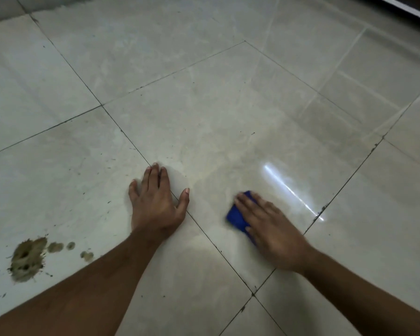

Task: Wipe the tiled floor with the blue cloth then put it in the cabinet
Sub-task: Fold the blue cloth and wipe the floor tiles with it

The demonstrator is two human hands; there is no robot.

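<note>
A folded blue cloth (pixel 237 217) lies on the pale tiled floor (pixel 204 105). My right hand (pixel 272 229) presses flat on top of it, fingers stretched over the cloth; only the cloth's left edge and top corner show. The hand looks blurred. My left hand (pixel 157 202) rests flat on the floor to the left, fingers spread, holding nothing. No cabinet shows clearly.
A brown mud-like stain (pixel 27 259) with smaller spots beside it marks the tile at the lower left. Small dark specks dot the tiles near my left hand. A bright light streak (pixel 291 190) reflects off the tile right of the cloth. A dark edge (pixel 412 6) crosses the top right corner.
</note>
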